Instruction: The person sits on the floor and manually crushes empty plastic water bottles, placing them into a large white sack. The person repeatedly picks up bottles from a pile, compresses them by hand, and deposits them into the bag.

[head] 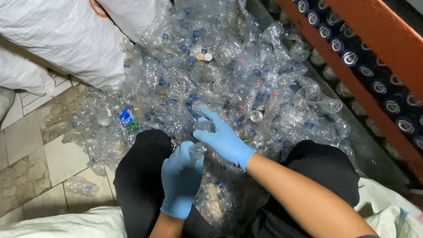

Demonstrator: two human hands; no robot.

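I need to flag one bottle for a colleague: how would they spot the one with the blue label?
Start at the heap of clear crushed bottles on the floor. Go to its left edge, near the tiles, just above the person's left knee. That bottle alone carries a bright blue label.

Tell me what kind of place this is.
Probably a recycling sorting spot. A big pile of crushed clear plastic bottles covers the tiled floor, large white sacks stand beside it, and both blue-gloved hands, the left hand and the right hand, handle a bottle.
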